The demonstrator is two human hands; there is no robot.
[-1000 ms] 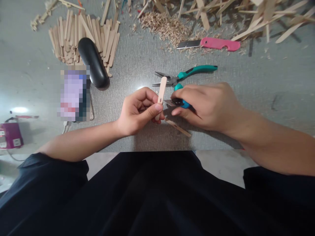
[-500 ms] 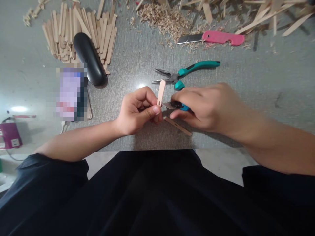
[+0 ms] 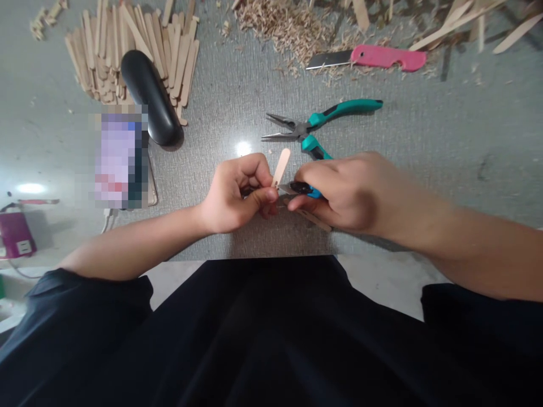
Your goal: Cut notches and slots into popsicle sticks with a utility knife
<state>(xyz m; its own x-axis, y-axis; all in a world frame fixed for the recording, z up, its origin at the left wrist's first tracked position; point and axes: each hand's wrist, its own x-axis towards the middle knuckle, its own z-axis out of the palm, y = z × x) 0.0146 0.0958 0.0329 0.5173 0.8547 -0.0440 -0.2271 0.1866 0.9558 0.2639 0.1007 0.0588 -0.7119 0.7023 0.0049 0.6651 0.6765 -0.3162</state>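
Wooden stick [image 3: 282, 163] was pinched in left hand [image 3: 237, 196], mid-frame | blue knife [image 3: 314, 192] was gripped in right hand [image 3: 354, 189], right of centre | blade [image 3: 287, 189] was held beside stick's hole [image 3: 276, 183] | carving was judged under way; steady grip, light strokes seemed needed

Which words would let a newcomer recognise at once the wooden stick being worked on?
On the grey table, find the left hand at the near side. It pinches a pale wooden stick, rounded end toward the picture's top. Unlike the loose stick lying nearby and the piled sticks, this one is held, with a knife blade close to its dark slot.
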